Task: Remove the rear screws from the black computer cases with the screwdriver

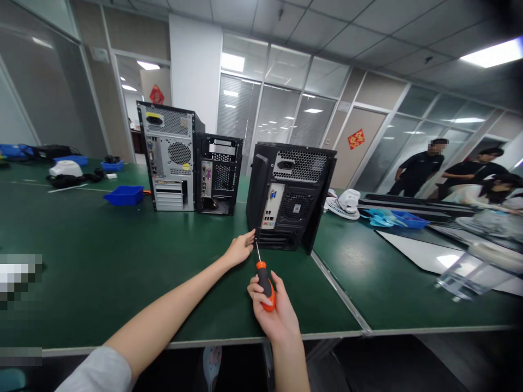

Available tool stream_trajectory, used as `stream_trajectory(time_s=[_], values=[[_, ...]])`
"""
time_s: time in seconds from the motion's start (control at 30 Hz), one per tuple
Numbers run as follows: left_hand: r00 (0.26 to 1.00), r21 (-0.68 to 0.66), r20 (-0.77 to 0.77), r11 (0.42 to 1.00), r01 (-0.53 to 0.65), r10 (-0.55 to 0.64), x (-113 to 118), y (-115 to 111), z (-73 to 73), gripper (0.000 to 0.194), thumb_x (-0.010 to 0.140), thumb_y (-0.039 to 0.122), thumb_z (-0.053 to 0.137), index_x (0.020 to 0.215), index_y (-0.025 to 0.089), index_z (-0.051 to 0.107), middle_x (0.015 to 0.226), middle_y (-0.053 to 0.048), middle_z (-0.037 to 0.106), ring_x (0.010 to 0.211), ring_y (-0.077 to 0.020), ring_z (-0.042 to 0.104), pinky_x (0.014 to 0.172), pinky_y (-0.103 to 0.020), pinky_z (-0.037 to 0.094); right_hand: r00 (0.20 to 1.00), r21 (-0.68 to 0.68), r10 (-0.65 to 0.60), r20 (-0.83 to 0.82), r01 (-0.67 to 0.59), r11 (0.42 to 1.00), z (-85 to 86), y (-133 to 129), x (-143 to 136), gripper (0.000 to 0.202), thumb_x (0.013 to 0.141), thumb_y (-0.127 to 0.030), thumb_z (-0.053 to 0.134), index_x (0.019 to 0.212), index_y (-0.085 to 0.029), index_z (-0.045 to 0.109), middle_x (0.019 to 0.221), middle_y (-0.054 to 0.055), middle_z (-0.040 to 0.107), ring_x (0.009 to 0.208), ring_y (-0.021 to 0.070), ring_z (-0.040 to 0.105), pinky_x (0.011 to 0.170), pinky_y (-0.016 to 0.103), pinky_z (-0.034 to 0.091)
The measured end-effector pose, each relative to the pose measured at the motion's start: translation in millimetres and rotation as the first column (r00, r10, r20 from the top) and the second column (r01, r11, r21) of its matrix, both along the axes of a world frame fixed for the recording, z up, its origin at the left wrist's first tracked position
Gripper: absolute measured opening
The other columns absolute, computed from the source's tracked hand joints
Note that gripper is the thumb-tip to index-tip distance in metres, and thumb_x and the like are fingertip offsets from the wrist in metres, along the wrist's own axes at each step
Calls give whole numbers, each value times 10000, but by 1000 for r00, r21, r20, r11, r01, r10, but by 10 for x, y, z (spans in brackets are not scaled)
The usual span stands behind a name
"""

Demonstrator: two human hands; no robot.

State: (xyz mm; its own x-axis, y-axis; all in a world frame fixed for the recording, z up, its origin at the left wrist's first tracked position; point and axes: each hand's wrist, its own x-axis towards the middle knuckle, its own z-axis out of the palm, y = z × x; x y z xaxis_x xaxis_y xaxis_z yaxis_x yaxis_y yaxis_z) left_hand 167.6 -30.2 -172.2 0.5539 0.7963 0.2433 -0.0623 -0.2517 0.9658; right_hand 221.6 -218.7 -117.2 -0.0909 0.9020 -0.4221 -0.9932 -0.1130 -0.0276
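Observation:
A black computer case [304, 190] stands on the green table with its back panel facing me, its right side panel sticking out at an angle. My right hand [274, 313] is wrapped around the orange and black handle of a screwdriver [265, 283]. The metal shaft points up and away, its tip at the lower left corner of the case's back. At that same corner my left hand [240, 249] grips the case's edge, fingers close beside the screwdriver tip. Any screw there is too small to make out.
Left of it stand a tall grey computer case [174, 158] and an open black case [220, 174]. Blue trays [125, 195] lie farther left. A metal seam [341, 294] crosses the table. At right are light panels [417, 251], a clear container [461, 275] and several people.

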Motion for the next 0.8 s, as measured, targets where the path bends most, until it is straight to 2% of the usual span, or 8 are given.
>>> stream_trajectory(time_s=[0.13, 0.27, 0.4, 0.57, 0.8], values=[[1000, 6, -8, 1000, 0, 1, -3, -15, 17, 767, 667, -44, 488, 1417, 100, 425, 1392, -110, 497, 1288, -209, 494, 1164, -395, 318, 999, 6, -38, -23, 38, 999, 56, -12, -22, 151, 962, -300, 394, 924, -175, 470, 753, -42, 352, 517, 20, 351, 320, 49, 268], [1000, 0, -6, 1000, -7, 7, 3, -13, 13, 768, 663, -39, 500, 1410, 128, 443, 1390, -96, 504, 1283, -212, 499, 1161, -403, 323, 997, -15, -60, -41, 60, 998, 87, -21, -35, 94, 959, -237, 389, 919, -183, 455, 748, -49, 324, 518, 18, 357, 331, 45, 286], [1000, 4, -16, 1000, -22, 22, 2, -7, 7, 765, 661, -38, 501, 1410, 103, 439, 1384, -113, 509, 1277, -214, 507, 1154, -392, 338, 996, -49, -64, -55, 61, 997, 95, -14, -34, 78, 950, -180, 381, 891, -184, 431, 752, -46, 333, 541, 16, 379, 354, 39, 311], [1000, 6, -7, 1000, -3, 3, -10, -4, 7, 768, 657, -29, 516, 1398, 165, 469, 1376, -74, 524, 1272, -217, 512, 1158, -425, 320, 996, -94, -72, -49, 67, 993, 102, 5, -24, 59, 939, -171, 408, 907, -166, 458, 771, -29, 370, 600, 26, 428, 391, 42, 357], [1000, 3, -9, 1000, -17, 17, 7, -8, 9, 766, 660, -38, 494, 1410, 109, 439, 1375, -115, 508, 1279, -211, 505, 1158, -411, 323, 995, -124, -98, -13, 96, 988, 60, 4, -23, 68, 928, -172, 448, 940, -146, 509, 788, -8, 430, 664, 56, 466, 453, 96, 434]])
